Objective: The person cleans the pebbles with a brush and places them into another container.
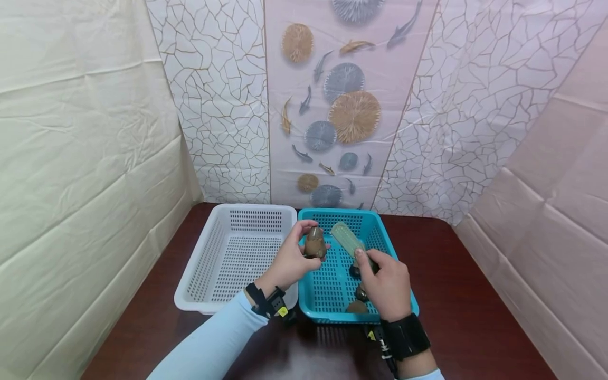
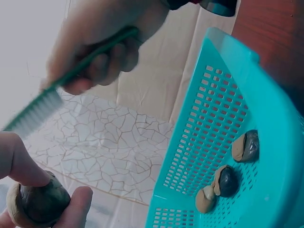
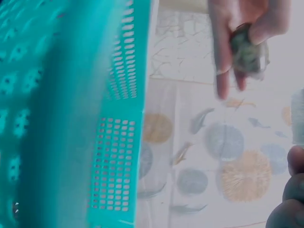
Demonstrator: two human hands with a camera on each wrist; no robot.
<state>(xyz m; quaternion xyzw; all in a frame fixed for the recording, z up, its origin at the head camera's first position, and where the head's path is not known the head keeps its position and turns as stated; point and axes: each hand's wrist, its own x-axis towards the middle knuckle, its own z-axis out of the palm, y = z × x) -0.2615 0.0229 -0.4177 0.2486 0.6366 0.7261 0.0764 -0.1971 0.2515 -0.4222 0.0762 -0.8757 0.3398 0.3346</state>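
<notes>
My left hand (image 1: 286, 262) grips an egg-shaped dark glossy lump (image 1: 315, 243) partly coated in tan mud, between thumb and fingers, above the left part of the teal basket (image 1: 311, 315). In the left wrist view the lump (image 2: 43, 203) shows a dark face with a tan band. My right hand (image 1: 390, 286) holds a green brush (image 1: 345, 237) by its handle, over the basket's right part. Pale bristles (image 2: 40, 111) point downward, apart from the lump. Similar muddy dark lumps (image 2: 228, 181) lie on the teal basket's floor.
A white perforated basket (image 1: 182, 302) stands directly left of the teal one. Both rest on a dark red-brown table (image 1: 475, 316). Cream cloth (image 1: 85, 158) hangs at the sides, and a patterned sheet (image 1: 228, 105) covers the back.
</notes>
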